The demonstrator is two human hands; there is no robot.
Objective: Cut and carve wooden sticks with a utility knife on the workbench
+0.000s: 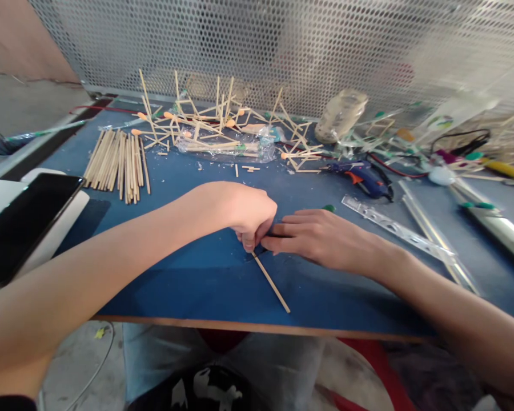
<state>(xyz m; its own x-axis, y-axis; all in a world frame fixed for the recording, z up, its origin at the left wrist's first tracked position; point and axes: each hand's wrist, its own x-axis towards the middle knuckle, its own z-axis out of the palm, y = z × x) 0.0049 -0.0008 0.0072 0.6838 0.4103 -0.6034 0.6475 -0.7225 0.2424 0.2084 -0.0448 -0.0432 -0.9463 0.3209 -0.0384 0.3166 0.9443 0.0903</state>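
A thin wooden stick [272, 282] lies slantwise on the blue tabletop, its near end pointing at the front edge. My left hand [251, 214] is closed over the far end of this stick, thumb and fingers pinched together. Close beside it, almost touching, is my right hand [314, 237], palm down with its fingers pointing left. Something thin and dark shows between the right fingers, mostly hidden, and its kind cannot be made out.
A bundle of wooden sticks [115, 162] lies at left beside a phone [25, 220]. Stick frames [209, 123] and a glass jar [341, 116] stand along the perforated metal screen [248, 51]. Right of centre are a blue glue gun [362, 174] and a clear ruler [398, 228].
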